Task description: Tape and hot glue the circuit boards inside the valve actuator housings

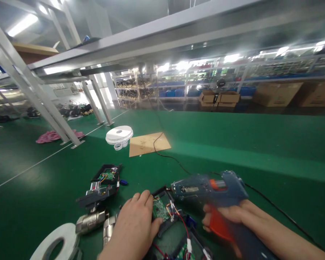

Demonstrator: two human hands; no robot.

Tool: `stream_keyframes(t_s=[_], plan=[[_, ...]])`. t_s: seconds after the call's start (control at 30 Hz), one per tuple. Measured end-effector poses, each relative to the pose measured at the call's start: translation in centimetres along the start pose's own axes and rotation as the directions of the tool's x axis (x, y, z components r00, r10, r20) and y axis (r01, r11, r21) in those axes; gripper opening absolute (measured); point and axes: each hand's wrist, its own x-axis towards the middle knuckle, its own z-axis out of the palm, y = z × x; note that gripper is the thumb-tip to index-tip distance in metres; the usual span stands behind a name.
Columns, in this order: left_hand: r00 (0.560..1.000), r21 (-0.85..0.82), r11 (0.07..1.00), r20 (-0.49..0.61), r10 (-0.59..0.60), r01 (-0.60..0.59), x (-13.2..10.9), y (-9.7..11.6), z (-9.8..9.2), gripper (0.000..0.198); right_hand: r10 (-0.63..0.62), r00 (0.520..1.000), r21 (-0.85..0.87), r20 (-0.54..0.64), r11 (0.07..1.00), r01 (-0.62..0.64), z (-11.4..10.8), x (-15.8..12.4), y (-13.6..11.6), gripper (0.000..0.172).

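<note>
My right hand (227,216) is wrapped round the handle of a dark blue hot glue gun (197,187) with an orange-red trigger. The gun's nozzle points left, at the edge of a black plastic housing with a green circuit board (161,209) inside. My left hand (137,220) grips that housing, thumb on its near side and fingers over its left edge. Red and white wires run from the board toward another opened housing (182,249) at the bottom. Left of my hand lies a similar open housing (108,175) joined to a metal valve (90,221).
A roll of white tape (54,242) lies at bottom left. Farther off are a white spool (119,134) and a cardboard sheet (148,143). A black cord (176,160) crosses the green surface. White metal frame legs stand at left; cardboard boxes (277,93) stand behind.
</note>
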Motion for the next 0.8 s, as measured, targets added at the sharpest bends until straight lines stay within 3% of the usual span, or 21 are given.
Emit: stream_keyframes(t_s=[0.17,0.37,0.57,0.8], plan=[[0.998,-0.055,0.998,0.044,-0.033,0.036,0.2,-0.1,-0.2,0.036,0.128,0.992,0.013,0.022,0.992,-0.128,1.3,1.3,-0.6,0.053],[0.999,-0.057,0.998,0.038,-0.029,0.031,0.3,-0.2,-0.1,0.035,0.086,0.993,-0.036,0.084,0.996,-0.084,2.2,2.8,0.2,0.056],[0.999,-0.075,0.997,0.040,-0.017,0.020,0.3,-0.3,-0.2,0.035,0.128,0.990,-0.145,0.065,0.982,-0.118,1.9,3.9,1.6,0.065],[0.999,-0.072,0.997,0.044,-0.024,0.027,0.4,-0.3,0.0,0.040,0.075,0.995,-0.155,0.059,0.986,-0.065,2.4,3.7,0.7,0.054]])
